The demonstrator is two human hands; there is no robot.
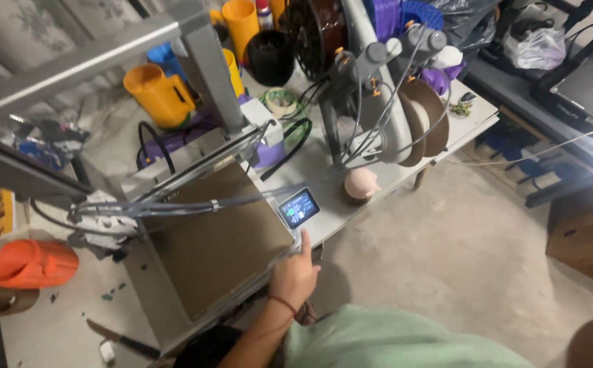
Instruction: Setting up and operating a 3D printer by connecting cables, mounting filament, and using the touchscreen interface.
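Head view: one hand [294, 274], prob. the left, forefinger out and other fingers curled, holds nothing, reaching w/ fingertip just below 3D printer's touchscreen [299, 208] angled toward worktop [371, 194] edge; other hand out of shot.

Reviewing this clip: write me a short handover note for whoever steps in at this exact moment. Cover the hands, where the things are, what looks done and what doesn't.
Left hand: raised with the index finger up at the front edge of the 3D printer, just below its small touchscreen; holds nothing.
Right hand: out of view.
Touchscreen is lit, at the printer's front right corner.
Build plate is bare, no print on it. Print head sits at the left end of the gantry.
Filament spools hang on the rack behind, tubes feeding down.
Done: plate is bare, screen is awake.
Left: no print is visible under way; the finger is just short of the screen.
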